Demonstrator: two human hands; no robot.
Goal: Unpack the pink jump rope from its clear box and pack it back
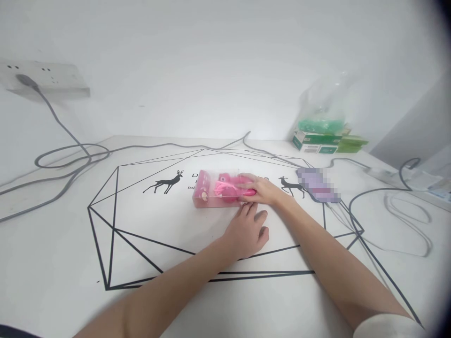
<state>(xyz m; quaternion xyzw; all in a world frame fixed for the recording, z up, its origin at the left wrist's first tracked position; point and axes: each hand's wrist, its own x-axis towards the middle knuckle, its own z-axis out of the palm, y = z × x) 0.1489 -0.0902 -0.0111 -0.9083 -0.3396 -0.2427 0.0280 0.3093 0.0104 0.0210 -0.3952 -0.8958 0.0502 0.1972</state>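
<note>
A pink box with a clear window lies flat near the middle of the table. Through the window shows a pink item with a light pink cord coiled on it; its exact kind I cannot make out. My right hand is closed over the right end of the box, thumb and fingers around it. A pink rounded end shows under those fingers. In front of the box's right corner rests my left hand, fingers bent and apart, with nothing visible in it. Its fingertips are close to the box edge; whether they touch it I cannot tell.
A phone, partly blurred, lies to the right. Green and white boxes and a clear plastic bag stand at the back right. A grey cable runs from the wall socket along the back; more cables lie right.
</note>
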